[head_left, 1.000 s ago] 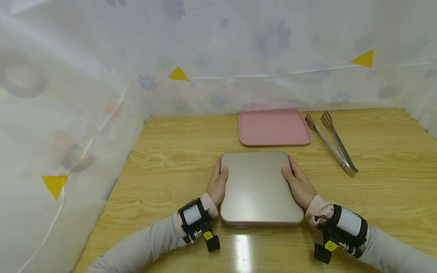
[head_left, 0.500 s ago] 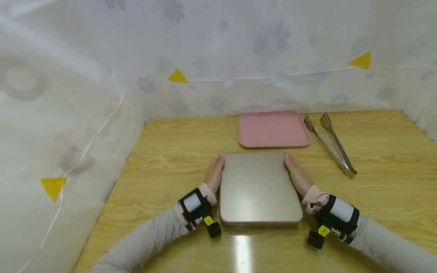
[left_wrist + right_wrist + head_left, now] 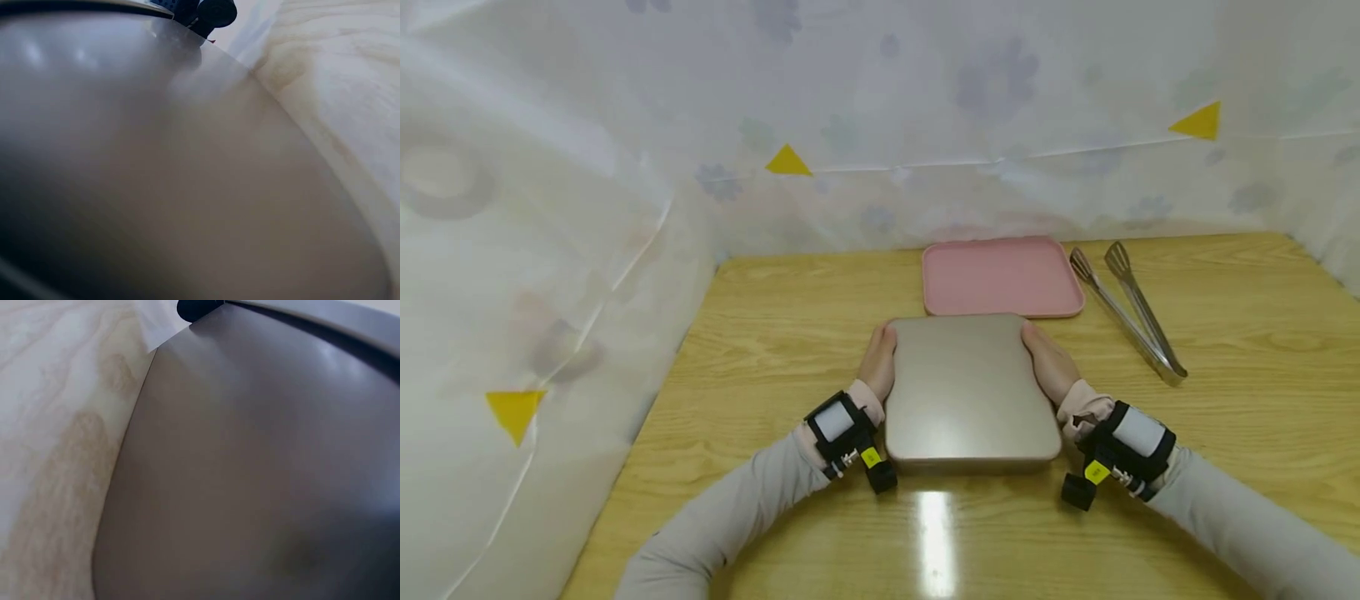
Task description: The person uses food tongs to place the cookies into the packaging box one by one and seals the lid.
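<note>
A flat, square metal tin (image 3: 973, 392) with rounded corners lies on the wooden table, its smooth champagne-coloured lid facing up. My left hand (image 3: 877, 367) holds its left side, and my right hand (image 3: 1051, 365) grips the opposite side, both near the far corners. The other fingers are hidden beside the tin. In the left wrist view the tin's side wall (image 3: 206, 175) fills most of the picture, blurred. Much the same wall (image 3: 231, 469) appears in the right wrist view, below a rim with a dark line under it. Neither wrist view shows the fingers.
Just beyond the tin lies a pink rectangular tray (image 3: 1003, 279). Metal tongs (image 3: 1138, 321) rest spread apart to its right. Pale patterned sheeting (image 3: 880, 100) with yellow triangles borders the table (image 3: 775, 333) at the back and sides.
Both thumbs have come off the top of the lid to its side edges. The tin has shifted away from me, up to the pink tray's near edge in the head view, with both hands following.
</note>
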`<state>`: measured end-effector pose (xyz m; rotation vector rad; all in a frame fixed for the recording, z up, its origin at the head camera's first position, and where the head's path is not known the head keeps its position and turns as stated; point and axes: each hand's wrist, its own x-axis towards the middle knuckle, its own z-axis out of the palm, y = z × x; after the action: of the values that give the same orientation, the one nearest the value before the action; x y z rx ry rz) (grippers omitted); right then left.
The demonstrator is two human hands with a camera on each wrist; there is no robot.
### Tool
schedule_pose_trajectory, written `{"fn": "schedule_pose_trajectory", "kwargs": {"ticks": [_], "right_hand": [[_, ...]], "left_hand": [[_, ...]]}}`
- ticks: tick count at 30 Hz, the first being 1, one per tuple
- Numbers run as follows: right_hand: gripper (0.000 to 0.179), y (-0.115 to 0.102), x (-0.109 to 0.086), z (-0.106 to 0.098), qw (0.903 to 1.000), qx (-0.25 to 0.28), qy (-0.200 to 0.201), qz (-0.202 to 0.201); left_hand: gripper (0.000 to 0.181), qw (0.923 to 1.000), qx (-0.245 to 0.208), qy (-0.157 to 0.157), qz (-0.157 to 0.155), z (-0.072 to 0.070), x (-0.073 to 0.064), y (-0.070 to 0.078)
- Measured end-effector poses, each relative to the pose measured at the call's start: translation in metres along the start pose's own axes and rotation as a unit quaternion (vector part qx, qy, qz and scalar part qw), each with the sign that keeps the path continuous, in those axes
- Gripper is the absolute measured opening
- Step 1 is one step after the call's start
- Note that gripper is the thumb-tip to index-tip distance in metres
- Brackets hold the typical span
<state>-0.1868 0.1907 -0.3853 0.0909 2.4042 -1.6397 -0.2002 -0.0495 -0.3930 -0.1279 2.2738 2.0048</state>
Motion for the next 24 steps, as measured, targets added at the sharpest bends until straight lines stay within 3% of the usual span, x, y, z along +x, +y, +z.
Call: {"fn": "schedule_pose_trajectory", "kwargs": {"ticks": [5,10,13,16,20,24], "right_hand": [[0.067,-0.001,0.005,-0.002,0.9999,-0.011,0.005,-0.002],[0.072,0.004,0.01,-0.009,0.9985,0.033,-0.042,-0.013],[0.073,0.008,0.01,-0.017,0.9937,0.063,-0.085,-0.034],[0.071,0.01,0.008,-0.03,0.992,0.038,-0.102,-0.064],[0.068,0.008,0.001,-0.051,0.9893,-0.062,-0.094,-0.093],[0.066,0.004,-0.006,-0.067,0.9783,-0.141,-0.087,-0.125]], "left_hand": [[0.049,1.0,0.0,-0.003,-0.005,0.0,0.005,0.0],[0.058,0.9982,-0.017,-0.054,-0.021,-0.008,0.007,0.0],[0.062,0.9972,0.012,-0.074,-0.002,-0.02,0.009,0.003],[0.063,0.9935,0.069,-0.072,0.054,-0.039,0.012,0.009],[0.067,0.9773,0.162,-0.067,0.119,-0.064,0.016,0.018],[0.083,0.9417,0.278,-0.08,0.172,-0.081,0.015,0.022]]}}
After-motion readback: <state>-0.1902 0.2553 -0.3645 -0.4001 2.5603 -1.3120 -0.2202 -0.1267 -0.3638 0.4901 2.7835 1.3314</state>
